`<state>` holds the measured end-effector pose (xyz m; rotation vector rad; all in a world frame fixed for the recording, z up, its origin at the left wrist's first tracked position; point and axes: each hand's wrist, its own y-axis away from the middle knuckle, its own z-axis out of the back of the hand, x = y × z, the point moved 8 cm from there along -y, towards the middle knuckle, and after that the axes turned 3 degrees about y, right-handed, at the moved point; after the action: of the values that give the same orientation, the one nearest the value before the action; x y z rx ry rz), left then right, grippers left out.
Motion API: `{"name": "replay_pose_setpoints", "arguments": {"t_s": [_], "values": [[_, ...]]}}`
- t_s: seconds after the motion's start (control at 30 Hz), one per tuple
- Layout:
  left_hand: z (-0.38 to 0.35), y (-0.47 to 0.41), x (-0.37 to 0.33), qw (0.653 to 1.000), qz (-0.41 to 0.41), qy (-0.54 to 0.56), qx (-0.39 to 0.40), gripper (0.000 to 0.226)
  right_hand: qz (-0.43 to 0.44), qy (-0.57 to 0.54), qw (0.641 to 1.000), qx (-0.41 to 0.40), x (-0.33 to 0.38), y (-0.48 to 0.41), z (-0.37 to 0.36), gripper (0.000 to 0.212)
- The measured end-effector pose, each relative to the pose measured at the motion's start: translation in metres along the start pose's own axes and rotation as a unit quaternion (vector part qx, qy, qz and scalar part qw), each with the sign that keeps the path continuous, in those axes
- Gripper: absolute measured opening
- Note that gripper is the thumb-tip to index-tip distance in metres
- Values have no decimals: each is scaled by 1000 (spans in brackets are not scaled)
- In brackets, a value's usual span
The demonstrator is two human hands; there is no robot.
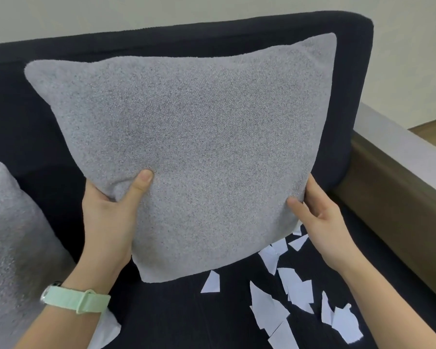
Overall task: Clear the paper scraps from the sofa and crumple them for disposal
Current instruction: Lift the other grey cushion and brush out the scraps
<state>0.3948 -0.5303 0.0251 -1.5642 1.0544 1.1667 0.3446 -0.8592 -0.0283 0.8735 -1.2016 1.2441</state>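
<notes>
Several white paper scraps (282, 290) lie scattered on the dark navy sofa seat (186, 316), at the lower right. A big grey cushion (186, 152) is held upright above the seat, in front of the sofa back. My left hand (111, 212) grips its lower left edge, thumb on the front. My right hand (317, 212) grips its lower right edge. The cushion hides part of the seat and some scraps behind its lower right corner. One more white scrap (106, 331) pokes out under my left wrist.
A second grey cushion (13, 248) rests on the seat at the left. The sofa back (350, 96) rises behind. A brown and grey armrest (400, 187) borders the seat on the right. A green watch band (76, 299) is on my left wrist.
</notes>
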Motion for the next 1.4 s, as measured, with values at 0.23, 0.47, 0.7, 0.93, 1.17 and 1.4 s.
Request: {"name": "replay_pose_setpoints", "arguments": {"t_s": [0.23,0.47,0.7,0.93,1.17,1.4], "values": [[2,1,6,996,8,54,-66,53,-59,-32,990,-125,-44,9,40,49],[4,0,9,995,10,72,-75,47,-178,152,969,-79,-134,37,35,39],[3,0,6,994,-6,75,-75,56,-226,228,944,-71,-189,40,31,43],[3,-1,9,993,-12,78,-84,63,-148,404,902,-38,-204,13,20,30],[2,-1,9,994,-9,74,-84,51,-245,451,857,42,-219,3,-9,56],[1,-1,10,993,3,72,-94,51,-132,421,888,131,-200,12,-61,81]]}}
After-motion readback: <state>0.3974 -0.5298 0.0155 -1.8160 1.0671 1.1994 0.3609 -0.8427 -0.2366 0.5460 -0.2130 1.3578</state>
